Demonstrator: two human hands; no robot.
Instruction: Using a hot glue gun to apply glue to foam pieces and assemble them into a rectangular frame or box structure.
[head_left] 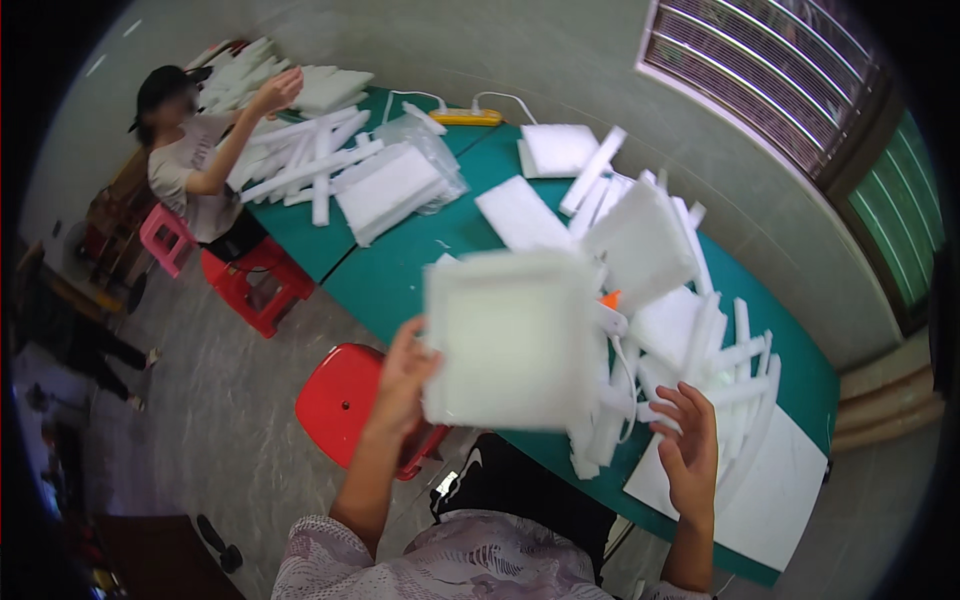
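My left hand (402, 375) grips the left edge of a shallow square white foam tray (510, 340), held up above the table's front edge. The tray has a raised rim and is slightly blurred. Off to the right, my right hand (690, 450) is open and holds nothing, its fingers apart over the foam strips and a white board (770, 490). Behind the raised tray lies a white corded tool (611, 320) with an orange tip, partly hidden. Another white foam tray (642, 248) leans among loose foam strips (745, 390) beyond my hands.
The green table (390, 290) carries flat foam sheets (522, 213), a plastic-wrapped foam stack (390, 190) and a yellow power strip (466, 117). A red stool (340, 400) stands at the front. A co-worker (195, 150) with raised hands is at the far left, beside more foam.
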